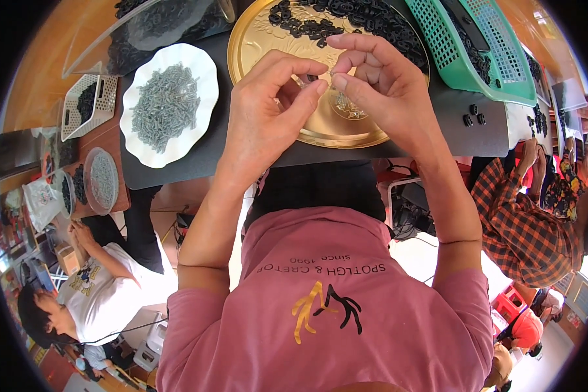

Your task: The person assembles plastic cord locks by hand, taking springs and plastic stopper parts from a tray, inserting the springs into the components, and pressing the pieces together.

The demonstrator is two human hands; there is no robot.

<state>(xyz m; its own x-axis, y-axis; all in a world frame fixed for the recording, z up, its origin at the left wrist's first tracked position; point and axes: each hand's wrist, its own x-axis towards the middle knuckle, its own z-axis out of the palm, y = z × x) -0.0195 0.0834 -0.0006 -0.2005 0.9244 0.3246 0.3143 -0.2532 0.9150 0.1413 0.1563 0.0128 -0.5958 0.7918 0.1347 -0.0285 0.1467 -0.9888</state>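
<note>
Both hands meet over a round gold tray [238,39], their fingertips almost touching. My left hand [264,98] pinches a small dark piece [311,78] between thumb and forefinger. The thumb and fingers of my right hand [389,88] are closed together beside it. A tiny shiny bit shows between the two hands, too small to name. Black plastic parts [379,23] spread over the tray's far side. Under my right hand, a little pile of small pale pieces [348,106] lies on the tray, partly hidden.
Left of the tray stands a white scalloped dish [206,72] heaped with small greyish pins [166,108]. A clear bin [91,55] holds black parts behind it. A green basket [441,55] is at right, near several loose black parts [475,119]. People sit on both sides.
</note>
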